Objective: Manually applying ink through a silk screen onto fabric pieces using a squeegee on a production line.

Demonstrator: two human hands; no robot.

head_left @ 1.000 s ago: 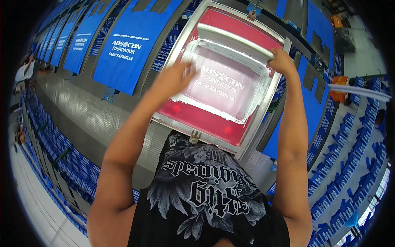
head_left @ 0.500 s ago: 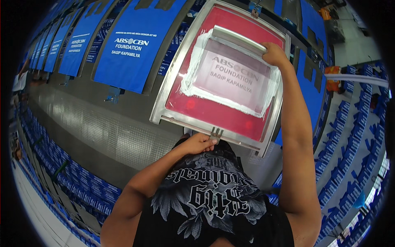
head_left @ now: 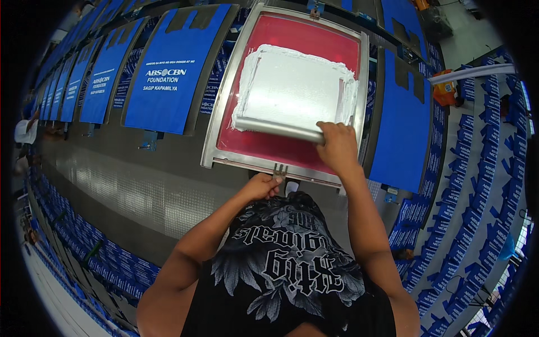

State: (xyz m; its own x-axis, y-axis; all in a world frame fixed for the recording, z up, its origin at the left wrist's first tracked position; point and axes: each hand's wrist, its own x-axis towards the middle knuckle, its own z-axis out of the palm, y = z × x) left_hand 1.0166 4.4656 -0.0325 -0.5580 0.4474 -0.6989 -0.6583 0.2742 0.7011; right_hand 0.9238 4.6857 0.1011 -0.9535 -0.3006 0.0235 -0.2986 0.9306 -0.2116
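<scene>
A screen printing frame (head_left: 222, 121) with a metal rim and red mesh lies in front of me. White ink (head_left: 292, 84) covers the middle of its mesh. My right hand (head_left: 338, 147) is closed around the right end of a long metal squeegee (head_left: 275, 129), which rests along the near edge of the ink. My left hand (head_left: 264, 186) pinches a small metal pronged bracket (head_left: 280, 171) at the near side of the frame. What lies under the frame is hidden by the ink and mesh.
Blue bags with white print (head_left: 163, 73) lie flat on boards in a row to the left. Another blue bag (head_left: 401, 123) lies right of the frame. Racks of blue printed pieces (head_left: 449, 224) stand at right and lower left. A grey table surface (head_left: 118, 168) runs along the left.
My right hand has drawn the squeegee from the far side of the mesh toward me. White ink now covers the printed area that showed through before. My left hand stays at the bracket.
</scene>
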